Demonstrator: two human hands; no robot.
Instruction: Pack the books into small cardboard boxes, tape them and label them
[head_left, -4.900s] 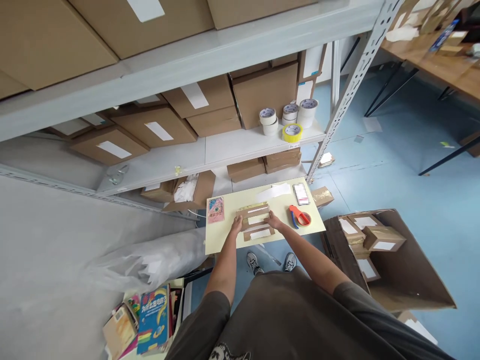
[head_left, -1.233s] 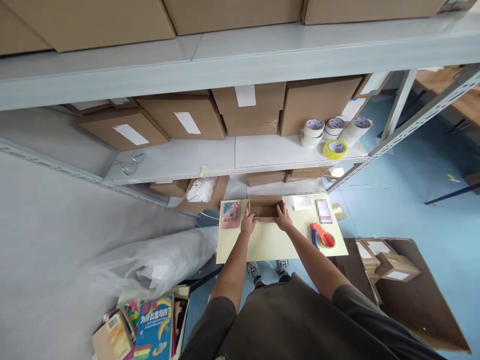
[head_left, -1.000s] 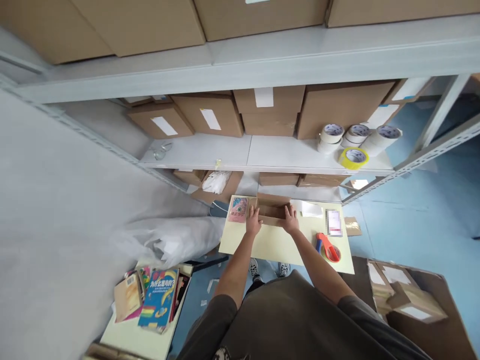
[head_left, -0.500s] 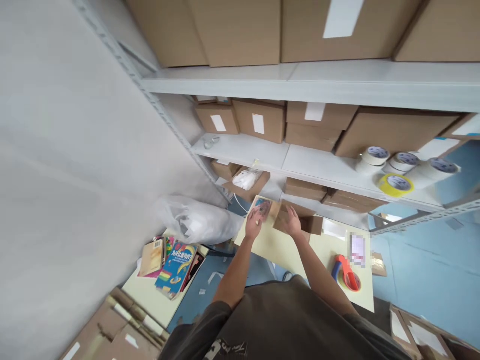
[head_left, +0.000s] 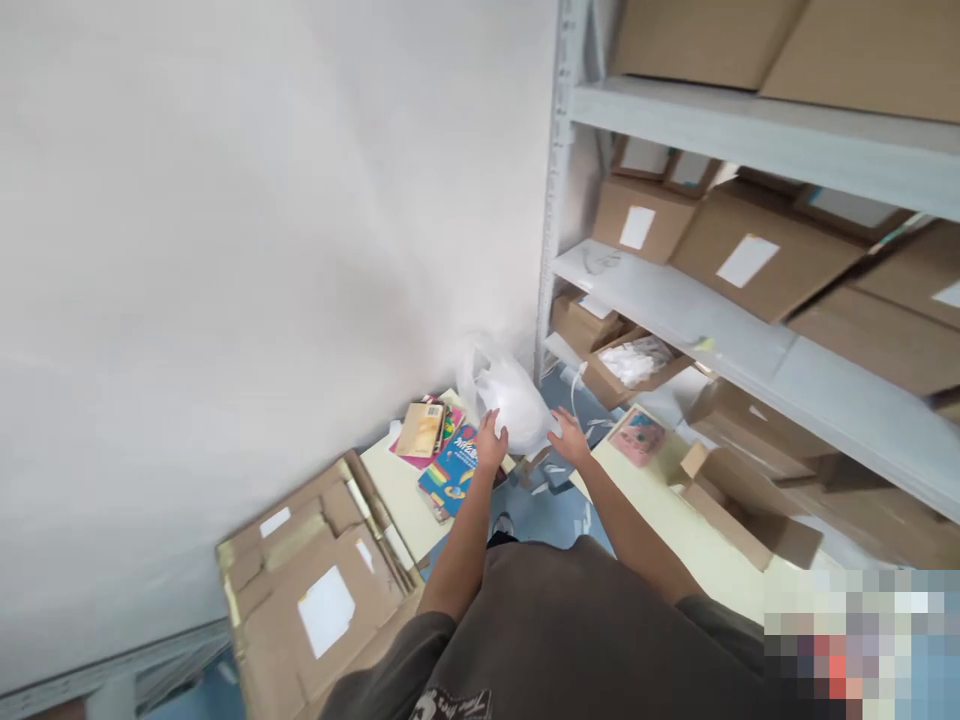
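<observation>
A stuffed white plastic bag lies near the wall, in the gap between two pale tables. My left hand reaches to its near left side, fingers apart, just beside the stack with a blue book on top. At the bag's right edge is my right hand, fingers spread; I cannot tell whether either hand presses on the plastic. On the right table sit a pink picture-covered item and an open cardboard box with its flaps up.
Metal shelving with several cardboard boxes rises on the right. A small open box of white material stands low on it. Flattened cardboard leans at the lower left. A tan book lies beside the blue one. The lower right corner is pixelated.
My view has swung left. Both hands have left the pink item and the cardboard box on the right table and moved to the white plastic bag. The box now stands open.
</observation>
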